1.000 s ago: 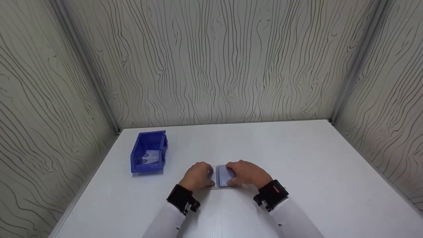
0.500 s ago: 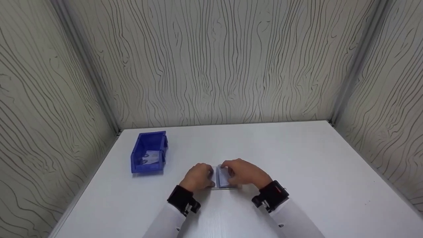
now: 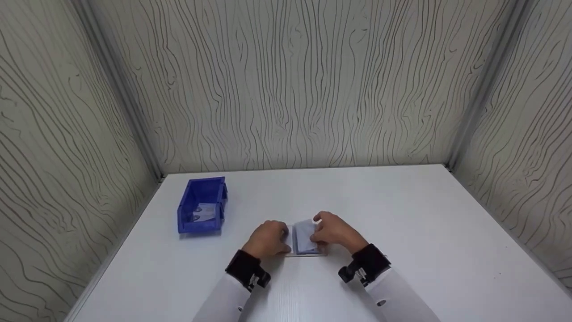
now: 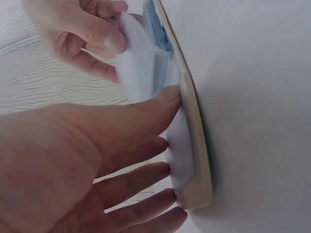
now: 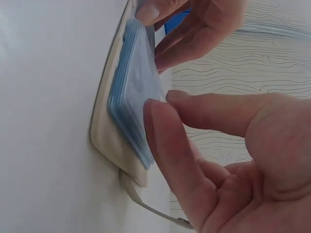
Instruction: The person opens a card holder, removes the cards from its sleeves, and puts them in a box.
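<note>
A small card holder with a beige cover [image 5: 104, 121] lies spread on the white table, with a stack of bluish clear plastic sleeves [image 5: 127, 82] on its right half. My left hand [image 3: 267, 239] rests on the left half, its thumb [image 4: 167, 96] by the fold and its fingertips along the white inner side. At the sleeves' outer edge, my right hand [image 3: 335, 232] pinches a clear sleeve [image 4: 138, 60] between thumb and fingers. That sleeve stands tilted up off the stack. A strap [image 5: 131, 189] with a metal snap sticks out from the cover.
A blue plastic bin [image 3: 201, 227] stands at the back left of the table [image 3: 402, 214], with a whitish flat item [image 3: 204, 211] inside. Wood-patterned panels [image 3: 286, 89] wall the table at the back and both sides. Each wrist wears a black camera band [image 3: 371, 264].
My right hand has shifted from the top of the sleeve stack toward its outer edge, lifting a sleeve up at an angle. The left hand keeps its place on the card holder.
</note>
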`<state>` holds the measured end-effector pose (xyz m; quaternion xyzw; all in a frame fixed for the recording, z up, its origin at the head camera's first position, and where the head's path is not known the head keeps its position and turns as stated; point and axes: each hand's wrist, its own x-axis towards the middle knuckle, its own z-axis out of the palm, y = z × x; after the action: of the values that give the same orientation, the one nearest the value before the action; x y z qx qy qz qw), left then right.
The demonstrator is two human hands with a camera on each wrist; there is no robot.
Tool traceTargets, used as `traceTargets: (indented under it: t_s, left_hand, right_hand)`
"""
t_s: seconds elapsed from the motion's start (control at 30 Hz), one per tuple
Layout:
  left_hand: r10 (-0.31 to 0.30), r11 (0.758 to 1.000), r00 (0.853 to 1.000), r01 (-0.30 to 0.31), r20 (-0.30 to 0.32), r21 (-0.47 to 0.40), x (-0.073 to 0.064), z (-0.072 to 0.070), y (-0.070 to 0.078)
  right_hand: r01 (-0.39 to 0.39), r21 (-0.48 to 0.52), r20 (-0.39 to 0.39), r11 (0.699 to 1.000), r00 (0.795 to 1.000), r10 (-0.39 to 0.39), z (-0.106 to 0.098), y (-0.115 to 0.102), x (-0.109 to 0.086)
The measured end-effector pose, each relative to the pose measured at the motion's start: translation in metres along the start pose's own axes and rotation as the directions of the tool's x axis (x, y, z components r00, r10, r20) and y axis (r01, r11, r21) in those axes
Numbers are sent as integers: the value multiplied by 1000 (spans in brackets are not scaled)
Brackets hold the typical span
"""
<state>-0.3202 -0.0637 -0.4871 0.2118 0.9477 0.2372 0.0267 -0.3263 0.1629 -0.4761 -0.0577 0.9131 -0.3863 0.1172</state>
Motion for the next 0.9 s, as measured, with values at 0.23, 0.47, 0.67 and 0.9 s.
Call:
traceTargets:
  t_s: [0.23, 0.47, 0.67, 0.9]
  left_hand:
    - [16, 989, 1000, -13, 22, -147, 2, -9, -20]
    - [0, 977, 1000, 6, 27, -214, 5, -13, -29]
    - [-22, 974, 1000, 24, 14, -227, 5, -13, -31]
    - [24, 983, 1000, -24, -3, -184, 7, -12, -33]
  right_hand:
    - [32, 99, 14, 995, 999, -34, 8, -1, 4]
    - [253, -15, 20, 967, 967, -252, 19, -3, 8]
    - [514, -186, 137, 838, 858, -495, 27, 1, 7]
    - [610, -335, 231, 718, 792, -565, 27, -1, 3]
